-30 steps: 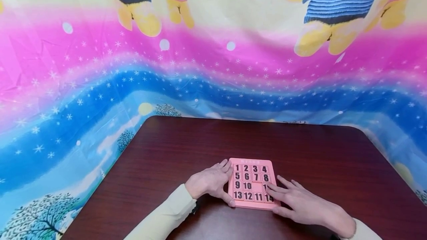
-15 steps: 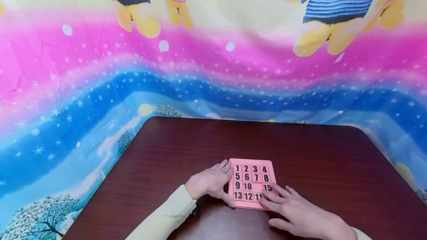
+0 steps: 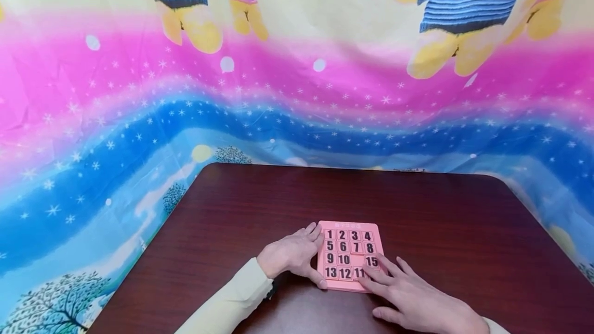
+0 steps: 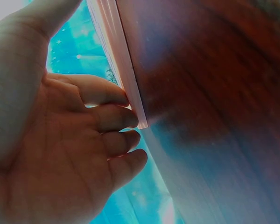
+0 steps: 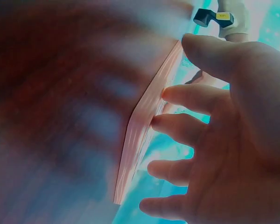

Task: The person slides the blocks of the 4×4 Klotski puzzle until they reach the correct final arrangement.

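Observation:
A pink sliding number puzzle point(image 3: 357, 282) lies flat on the dark wooden table. Its tiles carry black numerals; the third row has a gap right of the 10, with the 15 tile point(image 3: 372, 261) beyond it. My left hand point(image 3: 292, 252) rests along the puzzle's left edge, thumb at the near corner and fingertips touching the side. My right hand point(image 3: 408, 293) reaches over the near right corner with spread, nearly straight fingers. Its fingertips touch the bottom row by the 11 tile point(image 3: 358, 272), hiding the corner tile. The right wrist view shows its extended fingers point(image 5: 177, 128) at the board's edge.
The table point(image 3: 260, 195) has rounded far corners. A printed cloth point(image 3: 297, 92) with bears and snowflakes hangs behind it and along the sides. In the right wrist view a black device with a yellow label point(image 5: 214, 17) sits at the other wrist.
My right hand has shifted left and toward me, from the right column to the 11 tile. The 15 is uncovered and the 14 hidden. My left hand stays put.

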Motion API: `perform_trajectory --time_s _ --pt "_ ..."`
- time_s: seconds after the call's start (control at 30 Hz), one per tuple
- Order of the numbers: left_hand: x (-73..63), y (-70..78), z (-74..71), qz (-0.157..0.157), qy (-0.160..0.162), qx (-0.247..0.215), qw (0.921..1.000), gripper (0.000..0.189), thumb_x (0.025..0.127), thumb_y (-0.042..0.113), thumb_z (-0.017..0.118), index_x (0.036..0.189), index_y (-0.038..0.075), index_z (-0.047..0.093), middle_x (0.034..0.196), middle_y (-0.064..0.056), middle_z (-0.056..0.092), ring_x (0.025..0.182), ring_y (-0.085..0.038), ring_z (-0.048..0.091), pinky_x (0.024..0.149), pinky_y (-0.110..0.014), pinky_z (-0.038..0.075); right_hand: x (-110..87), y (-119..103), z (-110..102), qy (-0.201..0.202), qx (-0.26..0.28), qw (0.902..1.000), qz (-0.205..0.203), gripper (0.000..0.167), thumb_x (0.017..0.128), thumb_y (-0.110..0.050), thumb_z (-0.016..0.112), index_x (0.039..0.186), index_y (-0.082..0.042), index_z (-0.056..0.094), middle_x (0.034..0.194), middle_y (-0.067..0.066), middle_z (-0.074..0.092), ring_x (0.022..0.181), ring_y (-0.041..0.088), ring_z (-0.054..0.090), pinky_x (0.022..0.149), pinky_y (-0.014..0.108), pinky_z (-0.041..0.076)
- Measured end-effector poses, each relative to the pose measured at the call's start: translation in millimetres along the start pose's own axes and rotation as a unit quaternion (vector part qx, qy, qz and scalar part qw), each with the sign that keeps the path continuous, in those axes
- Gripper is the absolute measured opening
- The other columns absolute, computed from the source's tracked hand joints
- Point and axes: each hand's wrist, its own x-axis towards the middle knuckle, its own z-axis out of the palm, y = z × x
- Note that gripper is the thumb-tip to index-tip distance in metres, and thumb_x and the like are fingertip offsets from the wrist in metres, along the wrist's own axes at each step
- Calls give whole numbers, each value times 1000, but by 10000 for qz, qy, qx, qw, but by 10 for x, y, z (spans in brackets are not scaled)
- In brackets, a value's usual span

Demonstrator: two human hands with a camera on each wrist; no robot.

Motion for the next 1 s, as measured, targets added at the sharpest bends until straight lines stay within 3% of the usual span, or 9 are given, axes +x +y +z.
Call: perform_trajectory --time_s 0.2,0.53,0.83,1.0 --pt "-15 -8 7 -5 -6 -40 10000 119 68 77 69 154 5 29 164 -12 18 153 -26 17 125 -34 23 103 38 -10 -205 55 9996 172 54 94 -50 57 143 -27 53 148 9 51 142 44 36 103 74 32" --pt "-3 -3 3 70 40 -2 10000 117 68 77 70 153 6 32 163 -11 23 153 -26 18 124 -35 25 214 127 -4 62 -14 9999 114 53 95 -52 55 141 -25 55 147 8 53 139 46 39 102 74 35" --pt "21 -7 -2 14 -23 -57 10000 117 68 76 70 153 6 32 164 -12 21 153 -26 17 125 -35 23 270 -17 -11 340 -176 9976 -585 54 95 -50 56 143 -27 52 149 8 51 137 47 41 99 72 40" --pt "10 -21 -4 34 -21 -80 10000 116 68 76 70 153 6 32 163 -12 22 153 -26 17 125 -36 24 306 -76 15 228 -129 9973 -682 53 96 -51 55 144 -29 51 148 6 52 138 46 41 101 71 38"
